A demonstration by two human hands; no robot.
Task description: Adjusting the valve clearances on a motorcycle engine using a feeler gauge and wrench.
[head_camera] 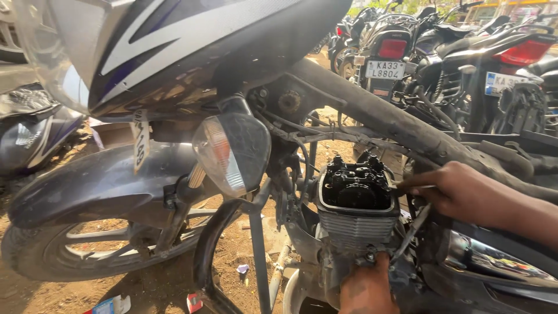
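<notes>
Right hand (450,189) pinching a thin tool (414,188) at the open engine head (356,187); left hand (365,286) clenched below, grip unclear.

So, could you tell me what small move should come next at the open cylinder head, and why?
Probably ease the thin tool in the right hand a little further along the rim of the uncovered cylinder head. Its tip sits at that edge, and the left hand already grips the engine below the fins.

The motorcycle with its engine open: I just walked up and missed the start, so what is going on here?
A person is working on the motorcycle's open cylinder head, its cover off. The right hand holds a thin tool at the head's right edge. The left hand grips beneath the finned cylinder. More motorcycles stand parked behind.
</notes>
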